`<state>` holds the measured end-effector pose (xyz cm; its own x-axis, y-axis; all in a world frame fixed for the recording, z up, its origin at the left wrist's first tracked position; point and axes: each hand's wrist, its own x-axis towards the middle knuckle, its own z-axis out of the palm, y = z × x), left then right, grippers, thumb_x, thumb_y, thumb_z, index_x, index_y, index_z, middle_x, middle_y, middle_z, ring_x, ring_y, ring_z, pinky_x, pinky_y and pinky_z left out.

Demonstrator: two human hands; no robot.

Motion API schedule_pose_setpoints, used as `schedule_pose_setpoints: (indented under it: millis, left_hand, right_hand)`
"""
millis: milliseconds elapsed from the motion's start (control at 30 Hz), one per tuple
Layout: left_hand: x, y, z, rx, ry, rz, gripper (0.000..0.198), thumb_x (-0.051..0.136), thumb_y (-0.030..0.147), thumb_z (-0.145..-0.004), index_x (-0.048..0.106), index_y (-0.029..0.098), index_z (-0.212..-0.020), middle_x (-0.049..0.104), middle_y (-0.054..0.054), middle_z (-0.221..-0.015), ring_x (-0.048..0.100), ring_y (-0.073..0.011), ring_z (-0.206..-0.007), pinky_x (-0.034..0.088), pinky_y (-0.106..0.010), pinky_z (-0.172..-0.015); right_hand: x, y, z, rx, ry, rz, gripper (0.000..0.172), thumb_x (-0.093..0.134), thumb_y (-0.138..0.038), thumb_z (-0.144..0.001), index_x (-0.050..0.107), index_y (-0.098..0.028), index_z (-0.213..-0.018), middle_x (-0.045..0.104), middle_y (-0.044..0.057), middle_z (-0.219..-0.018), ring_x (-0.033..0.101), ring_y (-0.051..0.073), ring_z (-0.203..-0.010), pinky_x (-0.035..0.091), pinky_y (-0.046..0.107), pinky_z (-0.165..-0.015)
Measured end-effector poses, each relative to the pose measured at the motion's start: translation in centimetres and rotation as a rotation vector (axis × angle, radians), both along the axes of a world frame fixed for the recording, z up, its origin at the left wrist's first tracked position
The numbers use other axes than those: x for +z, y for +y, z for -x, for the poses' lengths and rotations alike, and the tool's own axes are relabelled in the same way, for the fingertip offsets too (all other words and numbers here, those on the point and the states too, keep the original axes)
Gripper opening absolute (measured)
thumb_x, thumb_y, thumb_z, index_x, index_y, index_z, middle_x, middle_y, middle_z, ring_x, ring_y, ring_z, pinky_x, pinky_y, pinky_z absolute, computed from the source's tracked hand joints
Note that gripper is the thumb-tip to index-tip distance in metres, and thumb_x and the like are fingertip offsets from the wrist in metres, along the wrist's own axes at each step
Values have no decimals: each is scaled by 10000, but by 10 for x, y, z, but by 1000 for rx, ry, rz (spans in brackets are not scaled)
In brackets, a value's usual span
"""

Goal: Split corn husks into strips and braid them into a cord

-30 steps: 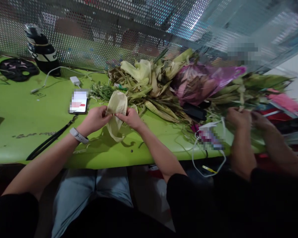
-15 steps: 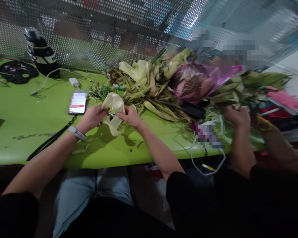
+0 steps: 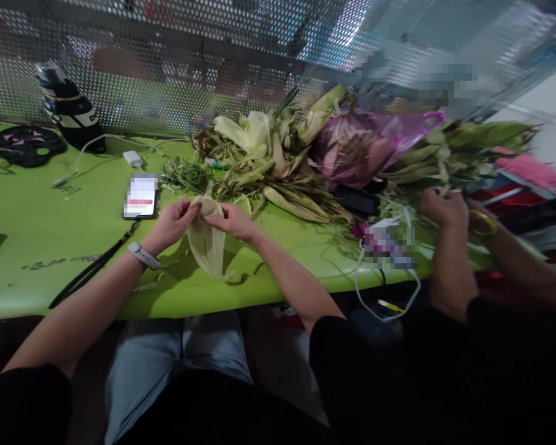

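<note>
A pale corn husk point(image 3: 207, 244) hangs between my two hands over the green table point(image 3: 50, 247). My left hand point(image 3: 172, 222), with a white band on its wrist, pinches the husk's upper left edge. My right hand point(image 3: 231, 220) pinches the upper right edge, fingers closed. The husk's lower end droops onto the table. Just beyond my hands lies a heap of corn husks and cobs point(image 3: 269, 167).
A phone point(image 3: 141, 196) lies left of my hands, with a white charger point(image 3: 133, 159) and cable behind it. A pink plastic bag point(image 3: 366, 145) sits in the heap. A person to my right has both hands point(image 3: 445, 207) in more husks. A perforated metal screen point(image 3: 167, 62) backs the table.
The husk was crumpled and raised between my hands half a second ago; now it hangs lower and spread open. The other person's hands shifted slightly among their husks.
</note>
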<state>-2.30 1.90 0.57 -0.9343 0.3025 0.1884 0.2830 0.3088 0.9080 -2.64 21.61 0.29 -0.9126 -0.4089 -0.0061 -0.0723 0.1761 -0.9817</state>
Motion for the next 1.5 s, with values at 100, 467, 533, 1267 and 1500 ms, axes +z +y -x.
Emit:
schedule_pose_setpoints:
  millis: [100,467,533,1267,1500]
  left_hand:
    - [-1,2,-4,-38,-38,-7,380,579,526,-902,639,154,-938,654,-55,-842,577,-167,-735,453,-265,-637]
    - [10,-5,0,-127,-242,-55,311,597,427,-885,552,185,-696,546,13,-575,494,-110,-514,436,-244,-548]
    - [10,-8,2,-176,-240,-94,254,652,400,-849,581,173,-758,584,6,-632,536,-114,-563,453,-241,-574]
    - [27,-24,6,-477,-183,71,439,668,587,-852,723,171,-724,668,-59,-667,584,-140,-596,485,-271,-613]
    - [31,-26,7,-566,-189,31,457,685,596,-853,750,156,-751,681,-48,-647,598,-130,-584,497,-242,-591]
  right_hand:
    - [-3,-1,2,-16,30,30,529,839,-535,-606,672,-146,-924,684,22,-862,587,150,-778,500,273,-723]
    - [-5,11,10,-7,-25,63,258,728,-349,-693,683,-153,-855,672,16,-791,581,131,-711,490,264,-687]
    - [-4,13,9,-18,-10,41,246,712,-348,-689,677,-152,-834,658,10,-768,564,124,-691,467,254,-665]
    - [4,22,9,196,165,-104,409,729,-549,-799,591,-164,-787,535,-29,-692,460,93,-611,342,224,-556]
    - [12,25,9,206,192,-146,473,725,-613,-772,597,-158,-787,544,-24,-696,455,98,-622,331,230,-561]
